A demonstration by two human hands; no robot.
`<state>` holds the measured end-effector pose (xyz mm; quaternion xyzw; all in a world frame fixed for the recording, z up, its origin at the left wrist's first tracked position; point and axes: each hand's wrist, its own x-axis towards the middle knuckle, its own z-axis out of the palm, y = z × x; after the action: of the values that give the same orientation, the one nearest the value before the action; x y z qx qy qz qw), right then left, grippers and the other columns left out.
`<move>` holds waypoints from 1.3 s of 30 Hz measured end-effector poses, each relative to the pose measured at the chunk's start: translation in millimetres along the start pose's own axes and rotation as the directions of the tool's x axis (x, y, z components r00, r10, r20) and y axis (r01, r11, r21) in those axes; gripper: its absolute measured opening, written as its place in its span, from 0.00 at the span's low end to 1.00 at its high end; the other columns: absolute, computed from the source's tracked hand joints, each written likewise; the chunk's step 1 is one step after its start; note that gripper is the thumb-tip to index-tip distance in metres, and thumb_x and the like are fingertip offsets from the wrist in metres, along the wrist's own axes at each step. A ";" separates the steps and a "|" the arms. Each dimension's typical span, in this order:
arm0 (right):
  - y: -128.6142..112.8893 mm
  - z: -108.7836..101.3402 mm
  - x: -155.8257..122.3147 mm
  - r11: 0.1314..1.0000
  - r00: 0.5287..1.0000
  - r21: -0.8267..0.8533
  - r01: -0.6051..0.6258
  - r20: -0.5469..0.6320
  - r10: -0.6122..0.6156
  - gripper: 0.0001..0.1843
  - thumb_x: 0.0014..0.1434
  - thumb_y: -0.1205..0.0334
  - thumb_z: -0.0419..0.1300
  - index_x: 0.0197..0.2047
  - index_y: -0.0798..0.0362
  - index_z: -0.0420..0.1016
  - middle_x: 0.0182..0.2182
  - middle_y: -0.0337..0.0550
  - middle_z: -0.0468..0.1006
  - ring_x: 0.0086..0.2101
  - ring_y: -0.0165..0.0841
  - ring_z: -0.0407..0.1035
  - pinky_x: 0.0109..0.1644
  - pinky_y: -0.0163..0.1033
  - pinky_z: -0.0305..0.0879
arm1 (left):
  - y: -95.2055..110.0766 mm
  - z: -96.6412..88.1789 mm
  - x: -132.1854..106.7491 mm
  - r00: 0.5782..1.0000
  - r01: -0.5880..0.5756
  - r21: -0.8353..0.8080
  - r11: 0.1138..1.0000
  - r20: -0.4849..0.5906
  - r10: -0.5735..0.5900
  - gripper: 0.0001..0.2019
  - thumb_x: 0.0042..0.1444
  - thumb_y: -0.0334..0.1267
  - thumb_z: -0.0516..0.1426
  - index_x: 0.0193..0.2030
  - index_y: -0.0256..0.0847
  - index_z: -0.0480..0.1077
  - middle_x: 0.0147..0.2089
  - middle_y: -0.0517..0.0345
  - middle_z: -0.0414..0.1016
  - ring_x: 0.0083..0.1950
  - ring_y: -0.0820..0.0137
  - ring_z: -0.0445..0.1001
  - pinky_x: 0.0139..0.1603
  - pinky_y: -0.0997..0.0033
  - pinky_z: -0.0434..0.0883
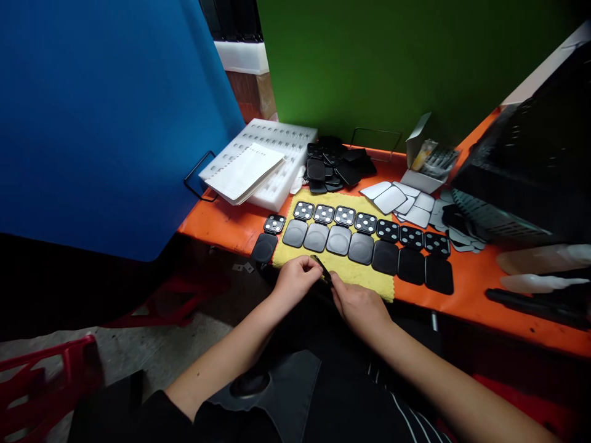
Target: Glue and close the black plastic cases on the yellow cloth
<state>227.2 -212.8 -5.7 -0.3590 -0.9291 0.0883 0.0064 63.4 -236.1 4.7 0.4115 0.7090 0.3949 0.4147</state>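
Between my two hands is a thin black plate [321, 267], seen nearly edge-on over the front edge of the yellow cloth [295, 255]. My left hand [295, 278] pinches its upper left side with thumb and fingertips. At its lower right end, my right hand [362, 307] is closed on it. Just beyond my hands runs a row of square black pads [339, 240], some greyish and some darker. Behind each pad lies a smaller black plate with pale round dots [345, 215]. One such pair, a dotted plate [274, 223] and a dark pad [265, 248], lies left of the cloth.
An open notebook [247, 172] rests on a white foam tray [298, 136] at the back left. Loose black plates [337, 163] are piled beside it. White cards [392, 198], an open box [422, 178], bottles [540, 283] and a large dark object [530, 160] occupy the orange table's right side.
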 end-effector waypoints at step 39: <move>13.2 -5.3 15.4 0.993 0.993 -0.023 -0.117 -0.038 0.116 0.20 0.60 0.59 0.43 0.54 0.50 0.62 0.27 0.44 0.76 0.26 0.34 0.69 0.24 0.34 0.49 | 14.3 3.4 12.0 0.993 -0.119 0.033 0.992 -0.016 0.120 0.11 0.52 0.43 0.54 0.34 0.40 0.73 0.33 0.58 0.75 0.35 0.71 0.72 0.36 0.76 0.66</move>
<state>225.0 -192.1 -3.5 -0.4141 -0.9074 0.0703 0.0136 66.4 -219.5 13.2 0.4562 0.6930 0.4113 0.3774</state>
